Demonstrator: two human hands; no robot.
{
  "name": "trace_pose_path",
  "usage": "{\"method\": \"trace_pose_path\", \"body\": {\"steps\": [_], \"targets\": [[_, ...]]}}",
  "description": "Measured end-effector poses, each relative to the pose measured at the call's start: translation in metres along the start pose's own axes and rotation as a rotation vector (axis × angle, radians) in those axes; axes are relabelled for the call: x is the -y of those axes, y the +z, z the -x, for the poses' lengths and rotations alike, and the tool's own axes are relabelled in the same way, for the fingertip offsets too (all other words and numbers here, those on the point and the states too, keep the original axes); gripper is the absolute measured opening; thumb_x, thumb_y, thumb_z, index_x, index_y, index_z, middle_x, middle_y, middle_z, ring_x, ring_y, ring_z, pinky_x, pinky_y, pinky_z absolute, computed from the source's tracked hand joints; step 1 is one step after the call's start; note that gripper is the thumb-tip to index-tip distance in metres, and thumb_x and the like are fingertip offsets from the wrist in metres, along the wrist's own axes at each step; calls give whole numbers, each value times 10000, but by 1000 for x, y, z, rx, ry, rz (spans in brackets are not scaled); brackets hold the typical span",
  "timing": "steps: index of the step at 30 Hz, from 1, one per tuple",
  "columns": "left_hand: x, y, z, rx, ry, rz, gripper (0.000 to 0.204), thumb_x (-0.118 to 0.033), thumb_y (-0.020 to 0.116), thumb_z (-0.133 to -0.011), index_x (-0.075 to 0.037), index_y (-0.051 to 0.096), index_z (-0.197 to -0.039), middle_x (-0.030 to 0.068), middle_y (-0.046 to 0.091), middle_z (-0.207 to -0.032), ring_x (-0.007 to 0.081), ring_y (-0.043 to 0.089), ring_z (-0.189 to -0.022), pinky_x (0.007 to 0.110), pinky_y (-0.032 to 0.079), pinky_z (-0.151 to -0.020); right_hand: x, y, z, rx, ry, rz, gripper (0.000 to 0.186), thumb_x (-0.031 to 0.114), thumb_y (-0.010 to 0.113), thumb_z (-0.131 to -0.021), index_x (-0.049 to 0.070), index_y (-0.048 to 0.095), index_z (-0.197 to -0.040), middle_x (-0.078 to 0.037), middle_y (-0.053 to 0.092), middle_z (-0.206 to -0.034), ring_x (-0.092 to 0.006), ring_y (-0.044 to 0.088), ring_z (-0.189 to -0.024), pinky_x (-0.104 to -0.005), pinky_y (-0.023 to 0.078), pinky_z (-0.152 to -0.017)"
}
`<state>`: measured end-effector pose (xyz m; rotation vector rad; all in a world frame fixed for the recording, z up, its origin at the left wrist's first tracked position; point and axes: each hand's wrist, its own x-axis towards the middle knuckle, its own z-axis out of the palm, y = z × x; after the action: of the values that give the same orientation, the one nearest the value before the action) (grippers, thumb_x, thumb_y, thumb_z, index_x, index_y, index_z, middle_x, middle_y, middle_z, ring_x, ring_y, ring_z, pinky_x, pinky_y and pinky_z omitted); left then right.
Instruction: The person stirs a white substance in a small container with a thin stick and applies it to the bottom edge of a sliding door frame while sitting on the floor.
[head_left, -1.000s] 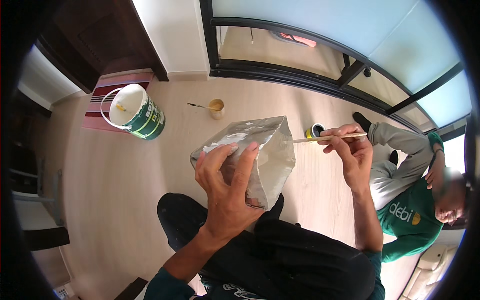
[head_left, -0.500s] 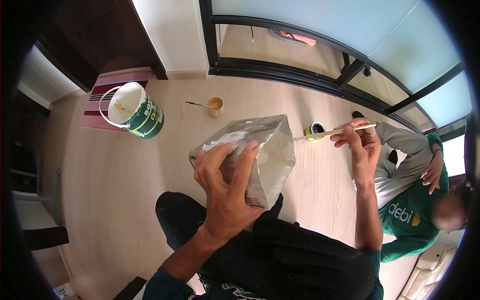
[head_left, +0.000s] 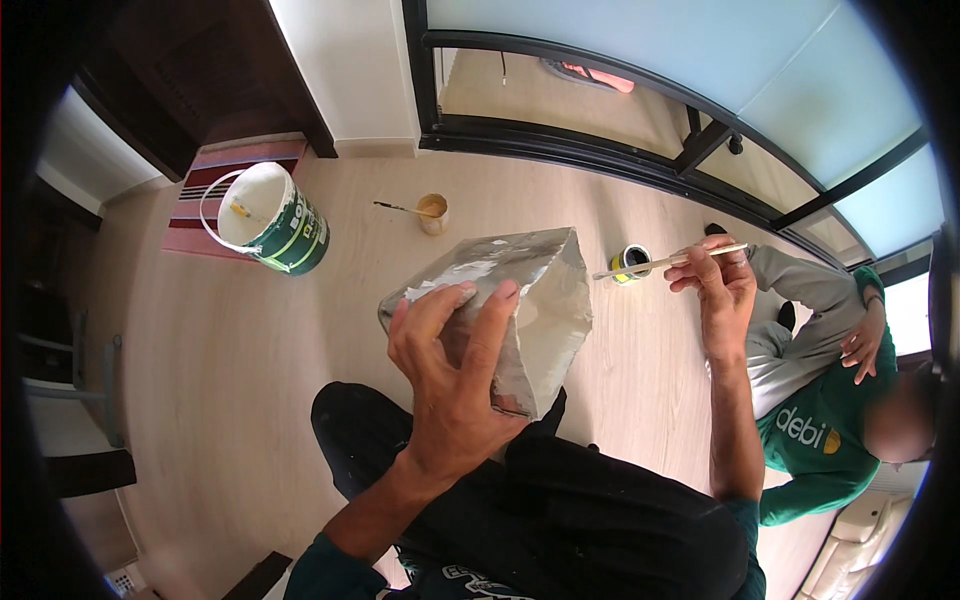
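Note:
My left hand [head_left: 445, 380] grips a grey, angular hollow object [head_left: 530, 280] with patchy white paint on top and a pale inside, held over my black-clad legs. My right hand [head_left: 715, 290] pinches a thin pale brush [head_left: 650, 264]; its tip is just beside the object's upper right edge. Beyond the brush stands a small open can [head_left: 630, 258] with a yellow label and dark contents.
A green and white bucket [head_left: 285, 240] stands partly on a striped red mat [head_left: 200, 180]. A beige cup [head_left: 435, 222] has a brush across it. A person [head_left: 820, 410] in green sits at right. Black-framed glass panels [head_left: 770, 90], a dark door [head_left: 190, 70] and a wall border the floor.
My right hand and brush have moved to the right, drawing the tip back toward the object's edge. The other person's hand and head have shifted slightly.

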<state>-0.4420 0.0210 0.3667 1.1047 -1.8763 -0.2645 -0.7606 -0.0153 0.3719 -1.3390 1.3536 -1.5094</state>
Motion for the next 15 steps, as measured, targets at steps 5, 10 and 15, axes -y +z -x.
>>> {"method": "trace_pose_path", "body": {"steps": [5, 10, 15], "targets": [[-2, 0, -2, -4, 7, -10, 1083, -264, 980, -631, -195, 434, -1563, 169, 365, -1414, 364, 358, -1397, 667, 212, -1166, 2, 9, 3, 58, 50, -99, 153, 79, 661, -1019, 19, 571, -1127, -208, 752, -1019, -258, 771, -911, -336, 645, -756], [-2, 0, -3, -11, 7, -20, 1075, -277, 980, -639, -195, 435, -1563, 167, 365, -1412, 362, 358, -1398, 665, 210, -1166, -2, 1, 2, 49, 14, -62, 151, 27, 631, -1006, 30, 555, -1137, -234, 743, -1070, -267, 765, -933, -345, 645, -802], [0, -2, -2, 24, 30, -61, 1148, -260, 1006, -596, -110, 401, -1561, 187, 325, -1476, 407, 313, -1424, 664, 212, -1193, -1, -5, 3, 51, 23, -161, 158, -23, 595, -993, 42, 551, -1129, -238, 739, -1085, -269, 762, -948, -347, 642, -825]]}}
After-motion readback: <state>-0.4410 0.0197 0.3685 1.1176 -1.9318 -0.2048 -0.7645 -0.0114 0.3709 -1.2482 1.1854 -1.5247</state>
